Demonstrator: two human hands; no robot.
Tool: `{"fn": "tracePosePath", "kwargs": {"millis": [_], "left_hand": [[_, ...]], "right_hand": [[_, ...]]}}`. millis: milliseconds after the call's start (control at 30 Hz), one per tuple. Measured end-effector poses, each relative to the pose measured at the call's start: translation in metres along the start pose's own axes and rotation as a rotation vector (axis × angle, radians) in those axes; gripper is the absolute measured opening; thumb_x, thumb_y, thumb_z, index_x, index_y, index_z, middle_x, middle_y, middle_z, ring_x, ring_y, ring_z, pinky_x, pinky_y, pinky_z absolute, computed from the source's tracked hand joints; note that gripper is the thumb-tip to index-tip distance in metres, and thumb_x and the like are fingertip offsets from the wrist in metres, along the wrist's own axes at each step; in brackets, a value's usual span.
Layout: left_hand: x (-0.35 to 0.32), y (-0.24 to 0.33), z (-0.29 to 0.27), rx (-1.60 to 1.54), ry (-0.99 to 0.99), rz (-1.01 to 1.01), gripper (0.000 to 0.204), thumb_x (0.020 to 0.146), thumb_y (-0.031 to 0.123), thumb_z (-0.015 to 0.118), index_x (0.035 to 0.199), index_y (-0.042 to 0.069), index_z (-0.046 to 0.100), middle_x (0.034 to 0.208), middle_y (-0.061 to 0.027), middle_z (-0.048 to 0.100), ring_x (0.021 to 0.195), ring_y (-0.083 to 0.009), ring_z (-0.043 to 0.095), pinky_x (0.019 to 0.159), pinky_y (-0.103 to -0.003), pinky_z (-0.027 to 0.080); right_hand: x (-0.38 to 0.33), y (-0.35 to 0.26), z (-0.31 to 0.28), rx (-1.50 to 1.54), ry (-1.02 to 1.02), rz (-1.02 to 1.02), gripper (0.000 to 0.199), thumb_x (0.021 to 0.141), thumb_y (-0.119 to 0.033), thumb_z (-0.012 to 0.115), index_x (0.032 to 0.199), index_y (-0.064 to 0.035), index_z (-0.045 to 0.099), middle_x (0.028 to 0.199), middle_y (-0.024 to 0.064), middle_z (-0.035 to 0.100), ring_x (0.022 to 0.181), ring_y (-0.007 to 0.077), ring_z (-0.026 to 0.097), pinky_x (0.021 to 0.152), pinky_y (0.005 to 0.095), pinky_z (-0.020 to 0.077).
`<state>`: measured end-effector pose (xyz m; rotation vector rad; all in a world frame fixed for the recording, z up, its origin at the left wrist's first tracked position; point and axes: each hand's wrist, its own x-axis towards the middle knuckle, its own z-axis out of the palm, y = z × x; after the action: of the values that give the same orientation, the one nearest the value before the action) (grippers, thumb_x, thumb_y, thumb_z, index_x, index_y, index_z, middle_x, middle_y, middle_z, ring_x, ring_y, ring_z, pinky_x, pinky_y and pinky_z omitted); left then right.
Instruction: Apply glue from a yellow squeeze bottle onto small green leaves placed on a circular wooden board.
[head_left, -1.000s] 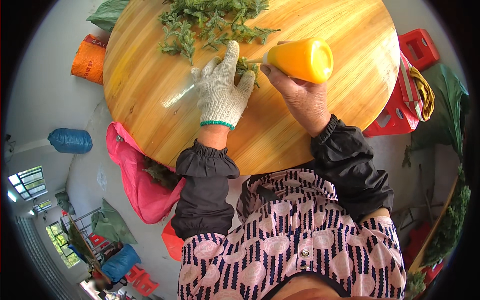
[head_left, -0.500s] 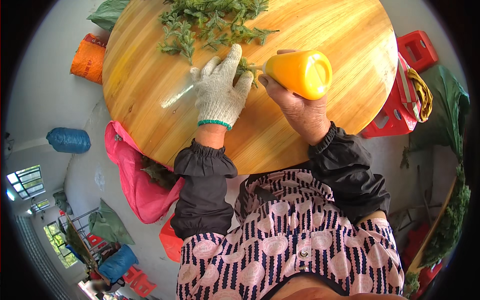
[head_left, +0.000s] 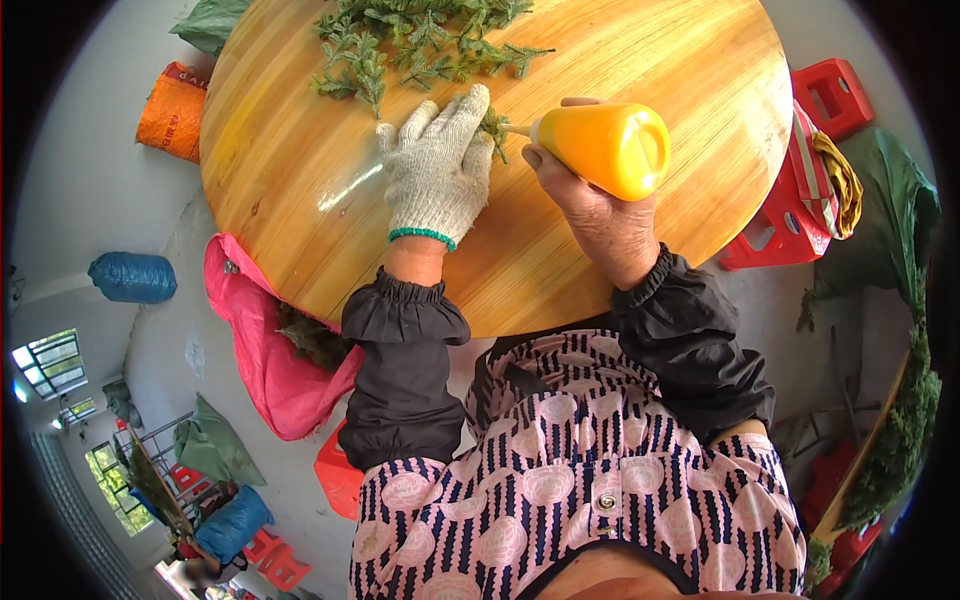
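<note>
My left hand (head_left: 437, 165), in a white knitted glove with a green cuff, rests palm down over the wooden table (head_left: 330, 250). Its thumb and index finger pinch a small green artificial sprig (head_left: 494, 128), partly hidden by the glove. My bare right hand (head_left: 597, 215) grips a yellow squeeze bottle (head_left: 610, 150), tilted with its base up toward me. The bottle's thin pale nozzle (head_left: 517, 129) points left and meets the sprig; whether anything comes out is too small to tell.
A pile of green sprigs (head_left: 420, 45) lies on the table's far side. Beside the table are a pink bag (head_left: 265, 350) with greenery at lower left, an orange sack (head_left: 172, 115) at left, and red stools (head_left: 832, 100) with a draped green sheet (head_left: 885, 200) at right.
My left thumb has drawn in closer to the index finger at the sprig. The bottle has shifted slightly right, showing more of its nozzle. The whole view has moved a little.
</note>
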<state>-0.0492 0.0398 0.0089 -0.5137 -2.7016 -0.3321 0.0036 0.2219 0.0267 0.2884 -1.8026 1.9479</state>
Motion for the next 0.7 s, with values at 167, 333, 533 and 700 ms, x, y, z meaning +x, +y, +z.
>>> {"fn": "tracePosePath", "kwargs": {"millis": [167,333,533,700], "left_hand": [[0.0,0.0,0.001,0.019,0.016,0.008,0.053,0.098,0.031,0.063,0.149,0.027,0.053,0.142,-0.0052,0.063,0.134,-0.0329,0.052,0.118,-0.066,0.024],[0.0,0.0,0.002,0.042,0.067,0.041,0.05,0.097,0.028,0.062,0.147,0.025,0.056,0.138,-0.006,0.066,0.13,-0.0339,0.056,0.114,-0.06,0.03],[0.0,0.001,0.003,0.077,0.103,0.063,0.047,0.097,0.026,0.062,0.144,0.025,0.06,0.135,-0.0072,0.068,0.125,-0.0351,0.059,0.108,-0.055,0.036],[0.0,0.0,0.002,0.051,0.09,0.043,0.047,0.098,0.027,0.061,0.144,0.025,0.06,0.136,-0.0071,0.067,0.126,-0.0362,0.059,0.11,-0.057,0.035]], "right_hand": [[-0.004,-0.001,0.0,-0.002,-0.01,0.045,0.047,0.082,-0.004,0.084,0.122,0.0014,0.059,0.101,0.0047,0.073,0.092,0.0115,0.069,0.084,0.0289,0.057],[-0.009,-0.009,0.0,0.094,0.006,0.115,0.05,0.082,-0.004,0.085,0.124,0.0008,0.058,0.102,0.0051,0.073,0.094,0.0117,0.069,0.085,0.029,0.0572],[-0.012,-0.018,-0.003,-0.082,-0.023,0.072,0.031,0.079,-0.003,0.083,0.106,-0.0001,0.068,0.111,0.0111,0.066,0.095,0.0222,0.066,0.085,0.0338,0.0545],[-0.018,-0.002,-0.011,-0.389,-0.084,-0.177,0.053,0.078,-0.006,0.088,0.123,-0.0007,0.061,0.123,0.0093,0.063,0.1,0.0155,0.067,0.088,0.0302,0.0563]]}}
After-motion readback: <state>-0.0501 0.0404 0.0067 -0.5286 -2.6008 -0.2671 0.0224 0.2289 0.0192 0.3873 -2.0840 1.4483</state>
